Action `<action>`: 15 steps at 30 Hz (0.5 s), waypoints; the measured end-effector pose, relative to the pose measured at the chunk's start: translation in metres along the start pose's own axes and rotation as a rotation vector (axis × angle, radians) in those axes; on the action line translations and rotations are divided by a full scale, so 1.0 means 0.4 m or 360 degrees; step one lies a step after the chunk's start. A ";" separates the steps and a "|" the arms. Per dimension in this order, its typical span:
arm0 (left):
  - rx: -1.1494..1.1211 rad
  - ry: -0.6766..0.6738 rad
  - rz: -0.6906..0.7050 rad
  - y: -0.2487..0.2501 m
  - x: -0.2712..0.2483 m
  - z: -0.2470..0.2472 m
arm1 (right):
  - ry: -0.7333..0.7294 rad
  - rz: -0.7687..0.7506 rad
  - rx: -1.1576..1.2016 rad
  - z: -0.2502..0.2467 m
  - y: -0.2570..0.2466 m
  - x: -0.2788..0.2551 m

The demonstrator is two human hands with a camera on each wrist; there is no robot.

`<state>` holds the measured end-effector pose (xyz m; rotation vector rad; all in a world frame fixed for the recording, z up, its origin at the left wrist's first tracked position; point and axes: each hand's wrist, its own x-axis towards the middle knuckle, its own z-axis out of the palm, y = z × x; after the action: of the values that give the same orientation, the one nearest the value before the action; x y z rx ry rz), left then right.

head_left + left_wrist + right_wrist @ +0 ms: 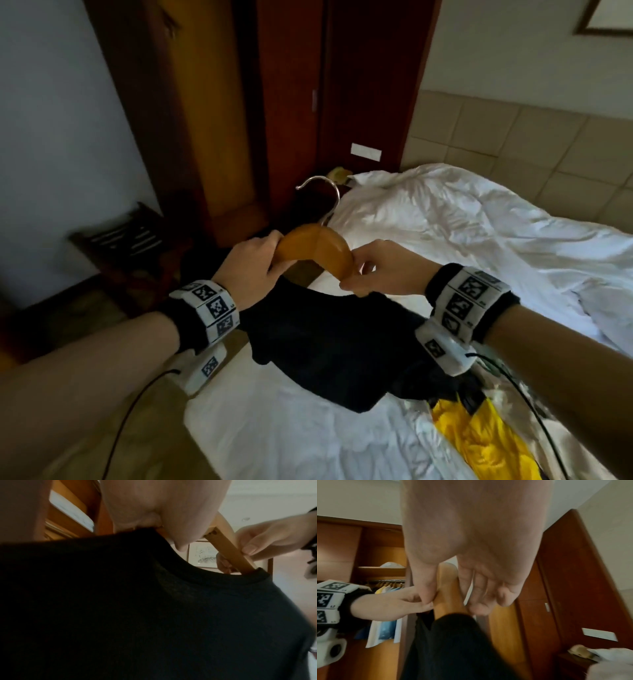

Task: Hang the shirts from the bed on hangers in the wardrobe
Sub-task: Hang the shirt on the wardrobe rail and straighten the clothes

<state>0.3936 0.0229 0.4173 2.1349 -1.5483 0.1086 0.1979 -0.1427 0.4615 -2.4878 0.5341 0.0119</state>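
A wooden hanger with a metal hook is held over the bed's near corner. My left hand grips its left end. My right hand pinches its right arm between thumb and fingers, just above the collar. A black shirt droops from the hanger onto the bed. In the left wrist view the hanger's arm goes into the black shirt's neck opening beside the right hand. A yellow shirt lies on the bed at lower right.
The wooden wardrobe stands ahead; in the right wrist view its rail carries several hung shirts. A luggage rack stands at the left by the wall. A rumpled white duvet covers the bed.
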 end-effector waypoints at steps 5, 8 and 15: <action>0.0055 0.0002 -0.0130 -0.262 -0.110 -0.164 | -0.0416 -0.0024 0.0121 0.134 -0.287 0.205; 0.0042 0.0011 -0.0374 -0.434 -0.189 -0.269 | -0.0606 -0.0102 0.0414 0.255 -0.479 0.322; -0.0046 0.0387 -0.0930 -0.735 -0.476 -0.513 | -0.0671 -0.0370 0.0563 0.587 -0.941 0.569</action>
<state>0.6395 0.3458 0.4295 2.3567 -0.7483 0.1367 0.5750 0.1832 0.4447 -2.1022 0.0593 0.3157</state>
